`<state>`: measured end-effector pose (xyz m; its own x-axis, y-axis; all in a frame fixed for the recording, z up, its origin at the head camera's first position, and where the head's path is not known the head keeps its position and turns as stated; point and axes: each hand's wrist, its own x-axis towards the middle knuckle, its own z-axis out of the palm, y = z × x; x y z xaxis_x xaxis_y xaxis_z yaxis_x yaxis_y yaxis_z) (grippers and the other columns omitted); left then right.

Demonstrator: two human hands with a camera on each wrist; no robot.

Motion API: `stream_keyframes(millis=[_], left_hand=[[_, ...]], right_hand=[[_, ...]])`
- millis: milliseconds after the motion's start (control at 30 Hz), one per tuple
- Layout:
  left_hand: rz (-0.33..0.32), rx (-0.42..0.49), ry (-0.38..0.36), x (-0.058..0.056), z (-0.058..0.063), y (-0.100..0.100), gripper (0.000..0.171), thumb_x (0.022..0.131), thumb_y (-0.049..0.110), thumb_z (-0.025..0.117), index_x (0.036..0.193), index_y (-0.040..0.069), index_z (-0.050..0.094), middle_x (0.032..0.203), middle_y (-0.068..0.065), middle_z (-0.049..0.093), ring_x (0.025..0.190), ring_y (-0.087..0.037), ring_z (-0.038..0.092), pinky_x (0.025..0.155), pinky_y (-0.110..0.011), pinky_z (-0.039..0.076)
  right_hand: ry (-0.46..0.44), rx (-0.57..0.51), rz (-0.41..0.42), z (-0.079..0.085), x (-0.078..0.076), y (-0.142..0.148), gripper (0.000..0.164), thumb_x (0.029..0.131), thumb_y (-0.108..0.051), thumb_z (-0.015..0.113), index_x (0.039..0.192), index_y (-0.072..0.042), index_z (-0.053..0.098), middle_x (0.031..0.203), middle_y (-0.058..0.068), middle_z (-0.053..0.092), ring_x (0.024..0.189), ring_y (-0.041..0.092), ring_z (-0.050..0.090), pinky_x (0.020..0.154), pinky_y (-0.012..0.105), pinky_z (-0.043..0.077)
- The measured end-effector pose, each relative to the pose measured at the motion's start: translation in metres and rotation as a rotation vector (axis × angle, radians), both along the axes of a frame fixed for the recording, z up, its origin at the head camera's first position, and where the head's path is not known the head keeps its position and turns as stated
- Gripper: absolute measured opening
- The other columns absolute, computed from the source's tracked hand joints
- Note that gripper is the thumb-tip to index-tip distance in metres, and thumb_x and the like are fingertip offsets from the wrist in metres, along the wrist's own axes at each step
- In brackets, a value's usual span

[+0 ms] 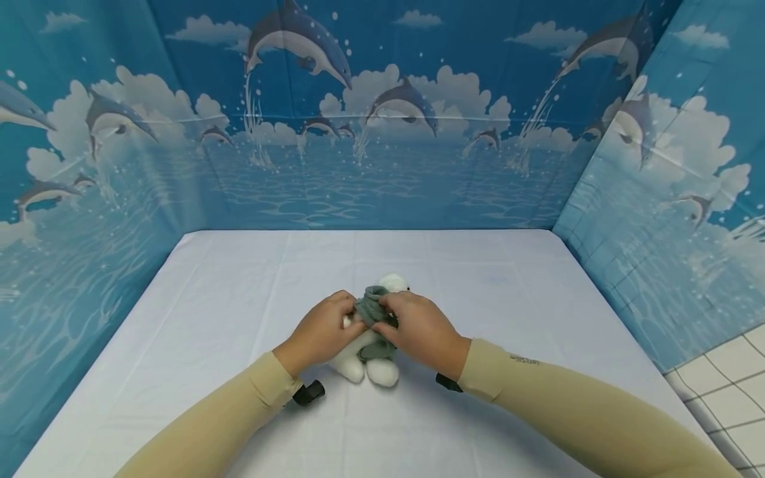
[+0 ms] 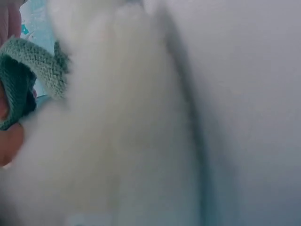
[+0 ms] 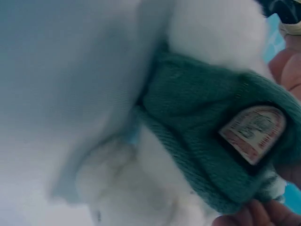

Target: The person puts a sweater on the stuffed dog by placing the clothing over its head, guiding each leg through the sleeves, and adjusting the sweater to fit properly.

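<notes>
We find the white plush toy (image 1: 383, 374) on the white-covered table (image 1: 251, 285), just below the centre of the head view, its head towards the top of the frame and its feet towards the bottom. The green knitted garment (image 1: 372, 307) is bunched at the toy's upper body, with more green cloth lower down, above the feet. The left hand (image 1: 323, 332), left of the toy, pinches the garment's edge between thumb and fingers; the right hand (image 1: 425, 333), opposite, likewise pinches it, its fingertips on the hem at lower right of the right wrist view. A printed patch (image 3: 254, 133) faces that camera, right of centre. We judge the step in hand to be working the garment over the toy's body; whether on or off, we cannot tell. In our opinion the next move calls for an even two-handed pull, without catching the plush.
</notes>
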<state>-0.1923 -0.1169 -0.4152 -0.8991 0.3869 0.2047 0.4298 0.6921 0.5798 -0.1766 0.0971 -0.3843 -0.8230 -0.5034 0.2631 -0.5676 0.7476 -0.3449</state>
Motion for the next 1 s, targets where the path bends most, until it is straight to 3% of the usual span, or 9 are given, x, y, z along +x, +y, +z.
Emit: stream_keyframes(millis=[167,333,433,600,800,1000], left_hand=[[0.026,0.008,0.002,0.002,0.001,0.001,0.015,0.099,0.029,0.075,0.091,0.017,0.072,0.109,0.003,0.07,0.087,-0.009,0.062,0.076,-0.03,0.052],[0.099,0.006,0.005,0.003,0.003,0.003,0.023,0.098,0.03,0.076,0.08,0.019,0.067,0.085,0.005,0.066,0.066,-0.009,0.053,0.06,-0.026,0.043],[0.133,0.001,0.019,0.003,0.003,0.005,0.023,0.098,0.025,0.074,0.077,0.018,0.068,0.073,0.006,0.06,0.058,-0.009,0.048,0.055,-0.026,0.04],[0.162,0.005,0.056,0.004,0.001,0.008,0.019,0.096,0.014,0.07,0.077,0.017,0.07,0.07,0.006,0.061,0.053,-0.007,0.047,0.05,-0.024,0.04],[0.172,0.011,0.048,0.004,-0.001,0.008,0.017,0.097,0.014,0.07,0.08,0.016,0.07,0.068,0.005,0.058,0.051,-0.008,0.045,0.047,-0.023,0.037],[0.136,0.013,0.029,0.004,-0.001,0.006,0.017,0.099,0.016,0.071,0.081,0.016,0.068,0.077,0.005,0.062,0.059,-0.009,0.048,0.053,-0.024,0.041]], right_hand=[[0.08,0.011,0.024,-0.006,-0.003,-0.002,0.022,0.097,-0.015,0.078,0.114,-0.003,0.073,0.103,0.008,0.075,0.093,0.019,0.073,0.076,0.03,0.061],[0.18,0.038,0.071,-0.011,-0.004,-0.003,0.018,0.095,-0.008,0.078,0.112,-0.002,0.075,0.102,0.01,0.078,0.097,0.022,0.075,0.08,0.032,0.063],[0.228,0.072,0.109,-0.012,-0.003,-0.003,0.016,0.094,-0.006,0.079,0.109,-0.002,0.076,0.1,0.008,0.078,0.097,0.021,0.075,0.08,0.029,0.062],[0.306,0.076,0.203,-0.016,0.0,-0.002,0.015,0.092,-0.006,0.08,0.107,-0.004,0.078,0.099,0.006,0.078,0.095,0.018,0.076,0.081,0.025,0.061],[0.231,0.041,0.244,-0.014,-0.001,0.0,0.016,0.093,-0.003,0.078,0.11,-0.002,0.078,0.105,0.008,0.078,0.103,0.021,0.075,0.086,0.027,0.062],[0.121,-0.012,0.179,-0.01,-0.001,0.001,0.015,0.097,-0.006,0.075,0.112,-0.006,0.078,0.107,0.006,0.077,0.101,0.018,0.073,0.083,0.026,0.061]])
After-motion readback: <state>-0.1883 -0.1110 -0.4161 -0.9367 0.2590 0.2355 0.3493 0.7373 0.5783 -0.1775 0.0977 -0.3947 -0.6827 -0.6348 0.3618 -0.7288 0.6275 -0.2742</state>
